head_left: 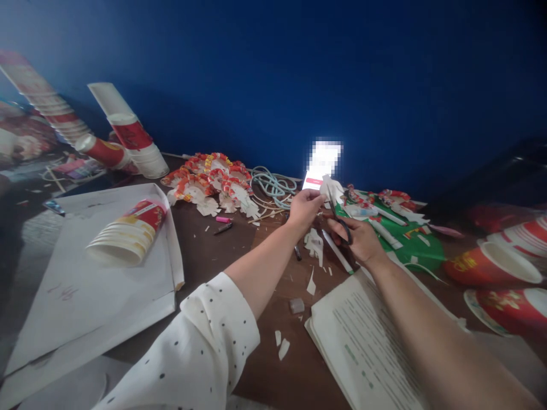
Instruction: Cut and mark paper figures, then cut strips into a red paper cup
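My left hand (306,206) is closed on a piece of white paper (332,189) cut into jagged shapes, held up off the table. In my right hand (359,239) is a pair of dark-handled scissors (345,226), with my fingers in the handle loops. The blades reach up to the paper's lower edge. Just below my hands lie a white paper cutout (314,246) and a white-and-green pen (337,253). Behind the paper, a lit phone screen (314,177) leans near the wall.
Stacked red-and-white paper cups (137,139) lean at the left, and more lie on a white box (51,273). Orange-red cut pieces (213,179) pile up beside a pale cord (273,185). Printed sheets (359,336), a green disc (421,247) and tipped paper cups (491,263) are at the right.
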The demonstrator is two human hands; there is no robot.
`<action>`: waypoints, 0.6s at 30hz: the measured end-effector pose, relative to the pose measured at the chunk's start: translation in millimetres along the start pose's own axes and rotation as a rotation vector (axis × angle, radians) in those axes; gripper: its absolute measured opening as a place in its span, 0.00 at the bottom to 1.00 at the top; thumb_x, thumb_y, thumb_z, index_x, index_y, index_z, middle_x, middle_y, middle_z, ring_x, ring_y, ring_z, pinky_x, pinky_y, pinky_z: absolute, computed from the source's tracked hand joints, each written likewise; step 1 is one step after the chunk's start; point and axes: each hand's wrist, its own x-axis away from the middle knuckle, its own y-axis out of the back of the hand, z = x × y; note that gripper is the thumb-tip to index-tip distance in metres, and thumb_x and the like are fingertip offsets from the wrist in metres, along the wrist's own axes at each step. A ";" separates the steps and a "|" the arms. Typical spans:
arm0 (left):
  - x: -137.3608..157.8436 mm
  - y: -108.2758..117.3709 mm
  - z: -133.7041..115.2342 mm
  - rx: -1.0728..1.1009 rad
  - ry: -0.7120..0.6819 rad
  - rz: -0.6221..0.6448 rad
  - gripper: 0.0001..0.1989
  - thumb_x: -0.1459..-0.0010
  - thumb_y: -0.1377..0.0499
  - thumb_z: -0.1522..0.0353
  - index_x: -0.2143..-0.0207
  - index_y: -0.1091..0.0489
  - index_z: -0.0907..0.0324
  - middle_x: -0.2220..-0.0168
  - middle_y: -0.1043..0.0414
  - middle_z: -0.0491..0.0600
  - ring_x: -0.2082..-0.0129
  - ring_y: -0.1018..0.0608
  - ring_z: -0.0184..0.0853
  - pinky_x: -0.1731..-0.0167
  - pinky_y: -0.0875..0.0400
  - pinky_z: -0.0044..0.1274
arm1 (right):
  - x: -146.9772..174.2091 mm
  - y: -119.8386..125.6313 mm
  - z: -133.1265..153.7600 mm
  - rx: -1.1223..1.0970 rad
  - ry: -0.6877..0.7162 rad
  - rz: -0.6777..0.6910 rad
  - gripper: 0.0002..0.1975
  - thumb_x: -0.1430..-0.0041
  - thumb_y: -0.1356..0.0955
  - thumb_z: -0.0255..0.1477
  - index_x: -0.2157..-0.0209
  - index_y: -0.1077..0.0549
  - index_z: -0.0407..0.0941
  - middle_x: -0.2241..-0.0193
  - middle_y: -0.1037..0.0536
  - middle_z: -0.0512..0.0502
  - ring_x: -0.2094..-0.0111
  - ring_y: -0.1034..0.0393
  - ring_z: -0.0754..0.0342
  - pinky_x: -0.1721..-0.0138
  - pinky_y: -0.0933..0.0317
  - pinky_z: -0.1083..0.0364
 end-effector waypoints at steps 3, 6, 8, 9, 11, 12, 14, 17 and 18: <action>0.7 -0.1 -1.0 0.015 0.007 -0.001 0.04 0.51 0.39 0.69 0.73 0.31 0.61 0.78 0.33 0.43 0.77 0.31 0.26 0.72 0.36 0.20 | 0.4 -0.1 2.6 0.003 -0.006 0.005 0.22 0.51 0.29 0.44 0.58 0.21 0.44 0.85 0.32 0.53 0.82 0.43 0.59 0.80 0.51 0.58; 1.4 -0.5 -2.5 0.016 0.011 -0.002 0.04 0.51 0.39 0.69 0.73 0.31 0.61 0.78 0.33 0.43 0.77 0.31 0.26 0.72 0.37 0.20 | 0.3 0.2 3.5 0.014 -0.009 0.004 0.21 0.51 0.28 0.43 0.59 0.21 0.45 0.86 0.33 0.54 0.82 0.43 0.59 0.80 0.51 0.58; 2.3 -0.8 -4.2 0.016 0.021 -0.007 0.04 0.51 0.39 0.69 0.73 0.32 0.60 0.79 0.33 0.43 0.78 0.32 0.26 0.73 0.37 0.20 | 0.1 0.4 3.0 0.023 -0.007 0.004 0.22 0.51 0.29 0.44 0.58 0.21 0.45 0.86 0.33 0.54 0.82 0.43 0.59 0.80 0.51 0.58; 2.7 -0.9 -5.2 0.015 0.024 -0.006 0.04 0.51 0.39 0.70 0.73 0.32 0.60 0.79 0.33 0.43 0.78 0.32 0.25 0.73 0.37 0.20 | -0.1 0.5 2.5 0.022 -0.006 0.005 0.22 0.52 0.29 0.44 0.58 0.21 0.45 0.86 0.33 0.54 0.82 0.43 0.59 0.80 0.50 0.58; 3.6 -0.8 -6.9 0.010 0.027 -0.006 0.04 0.50 0.39 0.70 0.73 0.32 0.60 0.79 0.34 0.43 0.79 0.33 0.25 0.74 0.38 0.20 | -0.5 0.3 1.4 0.016 -0.001 0.004 0.23 0.52 0.28 0.44 0.57 0.22 0.44 0.85 0.32 0.53 0.82 0.42 0.59 0.80 0.50 0.58; 3.9 -0.6 -7.4 0.005 0.026 -0.004 0.04 0.50 0.40 0.69 0.73 0.32 0.60 0.79 0.34 0.43 0.79 0.33 0.25 0.74 0.38 0.20 | -0.7 0.2 0.7 0.017 0.005 0.005 0.24 0.52 0.29 0.44 0.57 0.22 0.44 0.85 0.32 0.53 0.82 0.42 0.59 0.80 0.50 0.58; 4.1 0.2 -7.4 -0.004 0.022 0.000 0.04 0.51 0.39 0.69 0.73 0.32 0.60 0.79 0.34 0.42 0.79 0.33 0.25 0.75 0.38 0.19 | -1.2 -0.2 -0.5 0.022 0.017 0.002 0.24 0.51 0.29 0.44 0.56 0.22 0.44 0.85 0.31 0.53 0.82 0.41 0.59 0.80 0.50 0.58; 3.7 1.5 -5.5 -0.013 -0.001 0.007 0.06 0.52 0.39 0.67 0.74 0.32 0.60 0.79 0.34 0.42 0.79 0.33 0.25 0.75 0.38 0.19 | -2.2 -0.4 -2.6 -0.007 0.033 -0.003 0.23 0.50 0.29 0.44 0.56 0.22 0.44 0.82 0.29 0.52 0.81 0.39 0.59 0.80 0.49 0.58; 3.6 1.8 -4.7 -0.019 -0.004 0.008 0.06 0.52 0.38 0.67 0.74 0.32 0.60 0.78 0.34 0.42 0.79 0.33 0.25 0.75 0.38 0.19 | -2.8 -0.3 -3.5 -0.032 0.036 -0.002 0.23 0.50 0.30 0.44 0.56 0.22 0.45 0.80 0.28 0.52 0.80 0.38 0.58 0.80 0.48 0.58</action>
